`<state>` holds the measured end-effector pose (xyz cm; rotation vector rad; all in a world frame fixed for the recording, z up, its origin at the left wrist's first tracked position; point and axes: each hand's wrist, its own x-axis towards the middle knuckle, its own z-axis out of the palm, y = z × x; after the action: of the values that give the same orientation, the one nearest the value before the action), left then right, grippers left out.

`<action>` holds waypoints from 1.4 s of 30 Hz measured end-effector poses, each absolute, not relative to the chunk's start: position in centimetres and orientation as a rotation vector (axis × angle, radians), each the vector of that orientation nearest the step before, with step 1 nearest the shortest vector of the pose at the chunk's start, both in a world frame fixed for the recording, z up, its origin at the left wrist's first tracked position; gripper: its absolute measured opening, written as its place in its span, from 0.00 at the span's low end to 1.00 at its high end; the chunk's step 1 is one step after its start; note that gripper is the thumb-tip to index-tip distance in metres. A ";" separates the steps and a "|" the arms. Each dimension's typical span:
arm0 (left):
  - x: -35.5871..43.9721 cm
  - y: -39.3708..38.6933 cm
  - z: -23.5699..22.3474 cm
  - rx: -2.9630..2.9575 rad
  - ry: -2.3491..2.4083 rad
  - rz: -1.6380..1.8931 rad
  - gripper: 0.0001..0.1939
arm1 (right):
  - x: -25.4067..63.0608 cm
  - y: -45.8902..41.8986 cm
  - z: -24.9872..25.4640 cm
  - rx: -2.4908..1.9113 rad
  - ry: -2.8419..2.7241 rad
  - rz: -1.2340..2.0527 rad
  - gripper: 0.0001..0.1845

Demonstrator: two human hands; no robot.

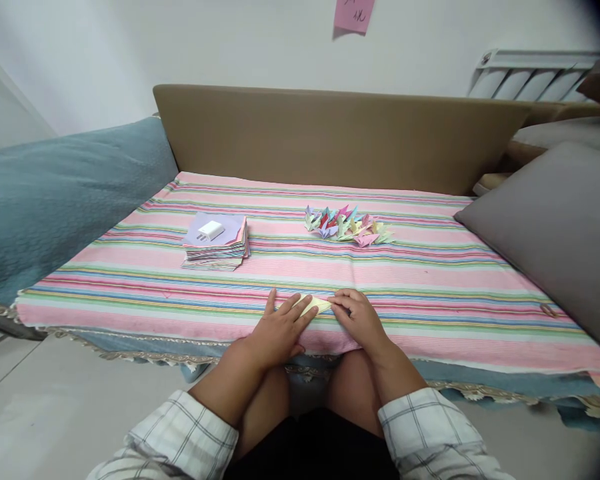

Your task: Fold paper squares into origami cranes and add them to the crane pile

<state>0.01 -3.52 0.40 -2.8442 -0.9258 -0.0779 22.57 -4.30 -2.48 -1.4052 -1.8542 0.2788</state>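
Note:
A pale yellow folded paper [322, 305] lies on the striped cloth [280, 267] close to the seat's front edge. Spread flat, my left hand [279, 330] presses on its left part and hides some of it. At the pointed right end, my right hand [361, 321] pinches the tip between thumb and fingers. Beyond my hands, several folded paper cranes [347, 225] in mixed colours stand in a cluster. To the left sits a stack of square coloured paper [216, 257], with a white plug charger [211, 231] on its top sheet.
A brown backrest [330, 137] closes off the far side. On the left is a blue-covered armrest [75, 193], on the right a grey cushion [550, 233]. A small brownish item [548, 311] lies near the cushion. A pink note [354, 15] hangs on the wall.

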 end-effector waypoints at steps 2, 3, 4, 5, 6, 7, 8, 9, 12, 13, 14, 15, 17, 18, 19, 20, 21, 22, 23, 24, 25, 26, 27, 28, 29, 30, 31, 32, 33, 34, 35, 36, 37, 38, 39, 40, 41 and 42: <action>0.0 -3.5 0.4 -2.831 -0.931 -0.063 0.45 | 22.6 -4.3 -2.5 -1.388 -1.820 0.310 0.10; 0.0 -3.5 0.4 -2.830 -0.933 -0.059 0.46 | 22.6 -4.3 -2.5 -1.381 -1.811 0.317 0.09; 0.0 -3.5 0.3 -2.833 -0.936 -0.057 0.46 | 22.6 -4.2 -2.5 -1.378 -1.807 0.321 0.08; 0.1 -3.5 0.4 -2.837 -0.938 -0.056 0.47 | 22.6 -4.2 -2.5 -1.379 -1.807 0.322 0.08; 0.1 -3.5 0.4 -2.841 -0.941 -0.057 0.47 | 22.6 -4.2 -2.5 -1.380 -1.811 0.324 0.08; 0.1 -3.5 0.4 -2.846 -0.943 -0.060 0.47 | 22.6 -4.2 -2.5 -1.382 -1.815 0.326 0.08; 0.1 -3.5 0.4 -2.852 -0.943 -0.064 0.46 | 22.6 -4.2 -2.5 -1.386 -1.817 0.328 0.08; 0.0 -3.4 0.3 -2.858 -0.942 -0.069 0.46 | 22.6 -4.2 -2.5 -1.390 -1.819 0.328 0.08; 0.0 -3.4 0.3 -2.885 -0.939 -0.082 0.44 | 22.7 -4.2 -2.6 -1.400 -1.829 0.326 0.08; -0.1 -3.4 0.3 -2.893 -0.939 -0.083 0.44 | 22.7 -4.2 -2.7 -1.400 -1.833 0.323 0.08; -0.1 -3.4 0.3 -2.897 -0.939 -0.080 0.44 | 22.7 -4.2 -2.7 -1.399 -1.834 0.319 0.08; -0.1 -3.4 0.3 -2.899 -0.937 -0.074 0.44 | 22.7 -4.2 -2.7 -1.396 -1.836 0.315 0.08; -0.1 -3.4 0.4 -2.896 -0.935 -0.054 0.45 | 22.7 -4.2 -2.7 -1.392 -1.838 0.304 0.07; -0.2 -3.3 0.5 -2.898 -0.934 -0.042 0.45 | 22.7 -4.2 -2.7 -1.390 -1.841 0.298 0.07; -0.2 -3.3 0.5 -2.904 -0.933 -0.030 0.45 | 22.7 -4.2 -2.7 -1.386 -1.846 0.291 0.07; -0.2 -3.3 0.5 -2.915 -0.933 -0.019 0.45 | 22.7 -4.2 -2.6 -1.382 -1.851 0.283 0.07; -0.3 -3.3 0.6 -2.926 -0.935 -0.010 0.45 | 22.6 -4.2 -2.6 -1.378 -1.856 0.277 0.07; -0.3 -3.2 0.6 -2.936 -0.936 -0.002 0.45 | 22.6 -4.2 -2.6 -1.375 -1.860 0.271 0.06; -0.3 -3.2 0.6 -2.943 -0.937 0.004 0.44 | 22.6 -4.2 -2.5 -1.373 -1.865 0.268 0.06; -0.4 -3.1 0.6 -2.945 -0.939 0.009 0.44 | 22.6 -4.2 -2.5 -1.373 -1.870 0.266 0.06; -0.4 -3.1 0.5 -2.944 -0.940 0.011 0.44 | 22.6 -4.2 -2.4 -1.374 -1.873 0.266 0.06; -0.4 -3.0 0.5 -2.944 -0.939 0.012 0.43 | 22.6 -4.2 -2.4 -1.376 -1.875 0.267 0.06; -0.4 -3.0 0.4 -2.944 -0.938 0.014 0.44 | 22.6 -4.2 -2.4 -1.380 -1.876 0.268 0.06; -0.4 -3.0 0.3 -2.945 -0.939 0.016 0.44 | 22.7 -4.2 -2.4 -1.384 -1.873 0.271 0.06; -0.4 -3.0 0.2 -2.946 -0.943 0.016 0.45 | 22.7 -4.2 -2.4 -1.388 -1.863 0.271 0.06; -0.4 -3.0 0.1 -2.946 -0.949 0.017 0.45 | 22.7 -4.3 -2.4 -1.391 -1.846 0.264 0.07; -0.4 -3.0 0.0 -2.947 -0.955 0.017 0.46 | 22.8 -4.4 -2.3 -1.393 -1.828 0.244 0.08; -0.4 -3.0 -0.1 -2.948 -0.962 0.016 0.46 | 22.7 -4.7 -2.3 -1.394 -1.814 0.210 0.09; -0.3 -3.0 -0.1 -2.947 -0.969 0.013 0.46 | 22.6 -5.0 -2.2 -1.395 -1.811 0.163 0.11; -0.3 -3.0 -0.2 -2.949 -0.972 0.010 0.46 | 22.5 -5.4 -2.1 -1.392 -1.829 0.105 0.13; -0.4 -3.0 -0.2 -2.953 -0.971 0.008 0.46 | 22.3 -5.9 -2.0 -1.393 -1.871 0.048 0.14; -0.4 -3.0 -0.3 -2.958 -0.970 0.004 0.46 | 22.0 -6.4 -1.9 -1.383 -1.938 -0.005 0.16; -0.4 -3.0 -0.3 -2.964 -0.969 -0.001 0.47 | 21.7 -6.8 -1.8 -1.371 -2.016 -0.050 0.18; -0.4 -3.0 -0.3 -2.971 -0.969 -0.006 0.47 | 21.4 -7.2 -1.8 -1.378 -2.089 -0.092 0.19; -0.4 -3.0 -0.3 -2.977 -0.971 -0.011 0.47 | 21.1 -7.5 -1.7 -1.405 -2.142 -0.127 0.20; -0.4 -3.0 -0.3 -2.982 -0.974 -0.014 0.47 | 20.9 -7.7 -1.7 -1.436 -2.180 -0.153 0.21; -0.4 -3.0 -0.2 -2.986 -0.978 -0.017 0.47 | 20.7 -7.8 -1.7 -1.476 -2.201 -0.171 0.22; -0.4 -3.0 -0.2 -2.990 -0.980 -0.019 0.47 | 20.5 -7.9 -1.8 -1.516 -2.208 -0.183 0.21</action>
<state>-0.39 -2.96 -0.23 -2.9900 -0.9805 -0.0192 20.53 -7.89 -1.76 -1.5162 -2.2076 -0.1828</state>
